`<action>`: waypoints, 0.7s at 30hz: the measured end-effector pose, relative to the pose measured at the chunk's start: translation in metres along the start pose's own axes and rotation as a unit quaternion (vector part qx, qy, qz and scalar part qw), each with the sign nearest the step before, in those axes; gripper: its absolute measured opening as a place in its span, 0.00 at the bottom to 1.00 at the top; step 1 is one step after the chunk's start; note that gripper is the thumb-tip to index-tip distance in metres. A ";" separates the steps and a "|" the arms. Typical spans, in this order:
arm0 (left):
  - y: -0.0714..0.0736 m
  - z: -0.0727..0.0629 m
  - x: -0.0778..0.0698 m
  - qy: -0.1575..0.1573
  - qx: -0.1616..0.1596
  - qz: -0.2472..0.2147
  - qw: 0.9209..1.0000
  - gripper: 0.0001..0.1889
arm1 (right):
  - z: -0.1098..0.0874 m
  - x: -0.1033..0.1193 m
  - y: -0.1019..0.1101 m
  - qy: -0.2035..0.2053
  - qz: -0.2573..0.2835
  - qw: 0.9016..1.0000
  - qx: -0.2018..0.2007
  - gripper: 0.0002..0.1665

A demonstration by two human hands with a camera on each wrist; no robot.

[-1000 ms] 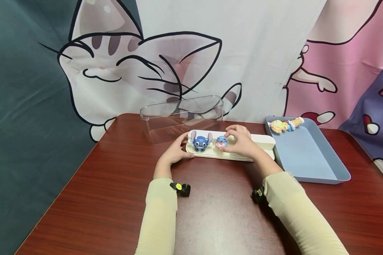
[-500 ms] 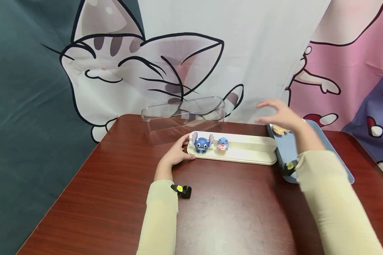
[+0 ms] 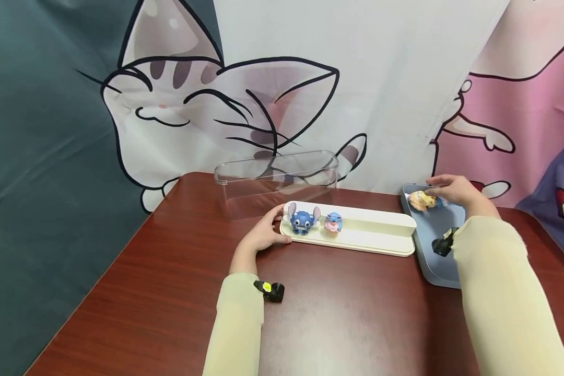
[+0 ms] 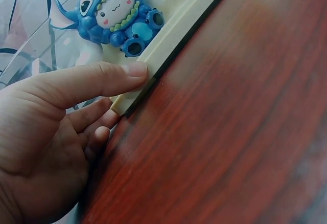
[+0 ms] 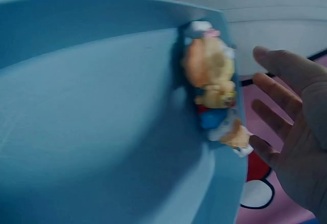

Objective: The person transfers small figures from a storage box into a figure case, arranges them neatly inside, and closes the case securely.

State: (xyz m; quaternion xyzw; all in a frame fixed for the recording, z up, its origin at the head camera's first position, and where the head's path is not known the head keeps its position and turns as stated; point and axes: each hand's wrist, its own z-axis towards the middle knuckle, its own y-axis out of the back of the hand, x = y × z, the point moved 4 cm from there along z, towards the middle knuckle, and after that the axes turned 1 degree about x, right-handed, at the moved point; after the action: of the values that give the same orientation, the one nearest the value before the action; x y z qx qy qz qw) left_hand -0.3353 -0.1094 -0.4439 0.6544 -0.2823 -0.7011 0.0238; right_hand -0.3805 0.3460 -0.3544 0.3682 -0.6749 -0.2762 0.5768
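One yellow figurine lies at the far end of the blue-grey tray. From here I see the right hand just beside it, fingers spread, grasping nothing. The left hand pinches the left end of the cream base, supporting two blue figurines.

Cartoon-cat cloth backdrop, reddish-brown wooden table

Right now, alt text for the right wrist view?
Right hand, fingers spread, beside a blurred, mostly yellow figurine that lies along one wall of a blue tray. Printed cloth shows beyond.
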 end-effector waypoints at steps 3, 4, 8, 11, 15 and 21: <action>-0.001 0.000 0.000 -0.003 0.002 0.003 1.000 0.49 | 0.003 -0.007 -0.008 -0.001 -0.046 0.999 0.006 0.36; -0.001 0.000 0.000 -0.005 0.003 0.004 1.000 0.50 | 0.003 -0.008 -0.009 -0.002 -0.061 0.998 0.004 0.36; 0.000 -0.003 -0.005 -0.006 0.006 0.005 1.000 0.50 | 0.005 -0.010 -0.011 -0.012 -0.099 0.995 -0.008 0.39; 0.002 -0.003 -0.004 -0.006 0.005 0.006 1.000 0.49 | 0.007 -0.011 -0.014 -0.016 -0.109 0.994 -0.006 0.39; 0.000 0.000 0.001 -0.007 0.005 0.011 1.000 0.50 | 0.008 -0.015 -0.019 -0.012 -0.125 0.992 -0.005 0.40; 0.000 0.000 0.000 -0.013 0.001 0.006 1.000 0.50 | 0.011 -0.016 -0.023 -0.002 -0.116 0.993 0.003 0.41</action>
State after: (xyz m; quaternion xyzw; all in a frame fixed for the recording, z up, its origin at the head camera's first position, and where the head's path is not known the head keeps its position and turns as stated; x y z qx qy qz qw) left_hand -0.3353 -0.1097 -0.4434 0.6439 -0.2870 -0.7089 0.0234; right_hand -0.3861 0.3452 -0.3840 0.4455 -0.6296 -0.3400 0.5381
